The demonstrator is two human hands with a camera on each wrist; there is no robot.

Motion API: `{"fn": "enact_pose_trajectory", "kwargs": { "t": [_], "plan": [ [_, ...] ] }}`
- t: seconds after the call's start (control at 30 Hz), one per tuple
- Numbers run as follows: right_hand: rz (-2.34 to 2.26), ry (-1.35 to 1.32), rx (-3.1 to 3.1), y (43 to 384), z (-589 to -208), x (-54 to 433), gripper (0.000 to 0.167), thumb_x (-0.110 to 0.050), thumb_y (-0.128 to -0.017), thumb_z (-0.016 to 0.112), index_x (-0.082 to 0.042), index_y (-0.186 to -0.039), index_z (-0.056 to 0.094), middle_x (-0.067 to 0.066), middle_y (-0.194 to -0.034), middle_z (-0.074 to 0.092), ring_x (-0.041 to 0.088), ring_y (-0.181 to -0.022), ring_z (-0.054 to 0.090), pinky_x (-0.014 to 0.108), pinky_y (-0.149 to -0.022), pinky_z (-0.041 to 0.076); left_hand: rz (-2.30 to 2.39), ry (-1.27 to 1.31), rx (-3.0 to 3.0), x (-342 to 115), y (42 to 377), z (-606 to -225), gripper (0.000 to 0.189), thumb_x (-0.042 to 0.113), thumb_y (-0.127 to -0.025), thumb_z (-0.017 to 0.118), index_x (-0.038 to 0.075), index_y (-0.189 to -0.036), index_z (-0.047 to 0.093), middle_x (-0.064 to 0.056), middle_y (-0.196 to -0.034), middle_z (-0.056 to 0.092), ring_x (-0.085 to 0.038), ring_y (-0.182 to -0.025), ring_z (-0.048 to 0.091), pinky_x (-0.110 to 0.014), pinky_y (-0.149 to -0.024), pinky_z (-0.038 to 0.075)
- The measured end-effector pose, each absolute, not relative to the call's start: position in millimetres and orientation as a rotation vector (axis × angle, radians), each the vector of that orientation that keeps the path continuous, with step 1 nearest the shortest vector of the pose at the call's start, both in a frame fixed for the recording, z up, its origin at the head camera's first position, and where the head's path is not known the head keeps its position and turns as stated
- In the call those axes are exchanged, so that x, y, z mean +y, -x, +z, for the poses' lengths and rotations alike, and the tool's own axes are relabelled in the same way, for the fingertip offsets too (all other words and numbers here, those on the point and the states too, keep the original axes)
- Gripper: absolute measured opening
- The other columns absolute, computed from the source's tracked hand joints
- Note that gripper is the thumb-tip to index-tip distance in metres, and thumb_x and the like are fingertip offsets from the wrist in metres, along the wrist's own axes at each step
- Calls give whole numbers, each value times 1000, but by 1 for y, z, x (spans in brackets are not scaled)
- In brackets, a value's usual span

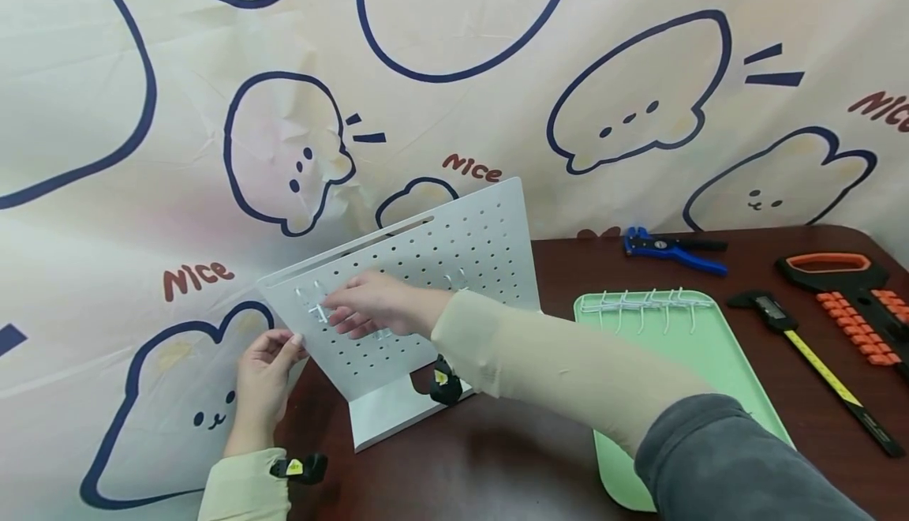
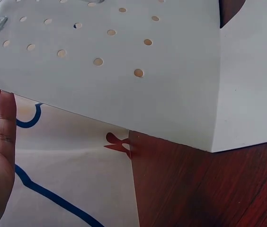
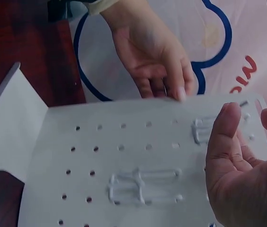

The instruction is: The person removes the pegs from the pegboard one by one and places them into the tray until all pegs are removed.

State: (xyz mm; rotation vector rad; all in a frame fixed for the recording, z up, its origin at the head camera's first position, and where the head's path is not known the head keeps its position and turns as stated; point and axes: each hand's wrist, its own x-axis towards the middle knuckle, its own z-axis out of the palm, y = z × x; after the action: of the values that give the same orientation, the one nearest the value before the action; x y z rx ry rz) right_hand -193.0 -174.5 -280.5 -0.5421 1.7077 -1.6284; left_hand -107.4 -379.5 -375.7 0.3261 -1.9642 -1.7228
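A white pegboard (image 1: pixel 497 245) with rows of small holes stands tilted on its bent base. At its left edge, my left hand (image 1: pixel 264 379) pinches the board, thumb in front and fingers behind. My right hand (image 1: pixel 383 304) is in front of the board's upper left part, beside a white wire hook (image 1: pixel 318 313). In the right wrist view, the thumb and index finger of that hand (image 3: pixel 247 175) are apart, with nothing visible between them. Another wire hook (image 3: pixel 140 187) sits on the board lower down. A further hook (image 1: pixel 456 278) shows right of centre.
A green tray (image 1: pixel 682 379) at the right holds a row of white wire hooks (image 1: pixel 646 304). Blue-handled pliers (image 1: pixel 667 251), a caliper (image 1: pixel 817 355) and a black-and-orange tool holder (image 1: pixel 859 300) lie beyond it on the brown table. A printed cloth (image 1: pixel 454 126) hangs behind.
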Motion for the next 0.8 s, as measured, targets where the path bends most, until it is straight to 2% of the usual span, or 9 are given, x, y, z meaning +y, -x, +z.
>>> {"fn": "enact_pose_trajectory", "kwargs": {
  "t": [0.2,0.33,0.43,0.53,0.67,0.8],
  "plan": [
    [-1650,490,1651,187,-287,-186,24,-15,-104,64,7,-112,69,14,-91,73,16,-72,67,27,-70,60,-1737,-310,-1957,-377,108,-377,4,5,-102,64,1,-101,65,5,-90,68,-8,-82,67,-15,-80,55],
    [-1700,437,1603,182,-290,-191,15,-5,-102,63,7,-97,70,8,-77,67,13,-65,63,21,-64,57,-1749,-306,-1952,-378,107,-379,4,4,-102,64,1,-100,66,5,-89,68,-7,-80,67,-15,-79,55],
    [-1692,436,1600,180,-290,-189,16,-2,-102,62,2,-87,68,6,-73,66,11,-63,61,19,-59,54,-1758,-301,-1950,-378,107,-380,4,3,-102,64,2,-100,67,5,-88,68,-7,-80,67,-15,-79,55],
    [-1642,482,1611,179,-289,-182,15,-2,-103,60,2,-91,68,6,-76,67,11,-65,61,19,-58,53,-1760,-301,-1946,-379,108,-379,5,3,-102,64,4,-98,67,4,-88,67,-8,-78,66,-15,-79,55],
    [-1598,541,1643,184,-288,-168,11,-3,-103,60,3,-101,69,9,-87,72,11,-70,64,20,-62,53,-1739,-312,-1951,-380,110,-378,6,6,-102,65,0,-100,65,3,-91,67,-9,-79,65,-15,-79,55],
    [-1618,553,1658,194,-291,-147,10,-4,-104,60,2,-102,68,12,-94,74,12,-73,66,21,-64,53,-1725,-338,-1957,-381,108,-377,10,7,-101,67,-3,-102,64,3,-92,68,-9,-81,65,-16,-78,55]
  ]
}}
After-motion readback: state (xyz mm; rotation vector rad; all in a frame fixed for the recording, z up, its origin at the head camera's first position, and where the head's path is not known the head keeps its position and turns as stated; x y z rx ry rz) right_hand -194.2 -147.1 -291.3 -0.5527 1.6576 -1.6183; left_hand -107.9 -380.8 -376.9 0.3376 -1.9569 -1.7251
